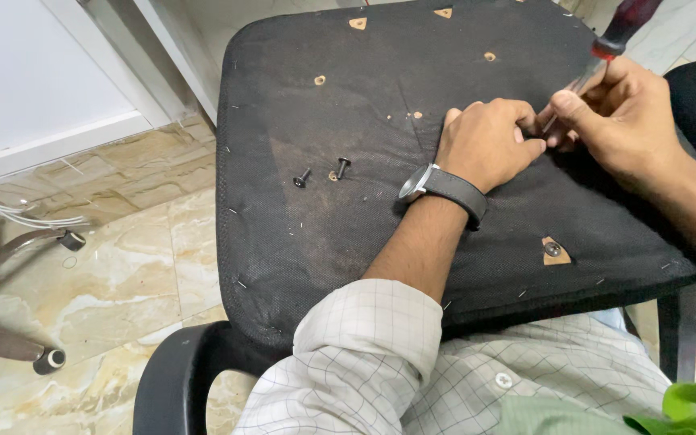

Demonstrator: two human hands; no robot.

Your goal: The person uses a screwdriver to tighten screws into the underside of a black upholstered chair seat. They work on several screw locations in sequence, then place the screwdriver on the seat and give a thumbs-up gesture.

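While left hand [489, 141] fingers pinch a bolt on the seat underside [340, 234], right hand [622, 113] grips a screwdriver [606, 50].

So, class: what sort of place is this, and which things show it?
Probably an office or indoor workroom: marble-look floor tiles, an upturned chair seat under repair, and a castor-wheeled chair base lying nearby.
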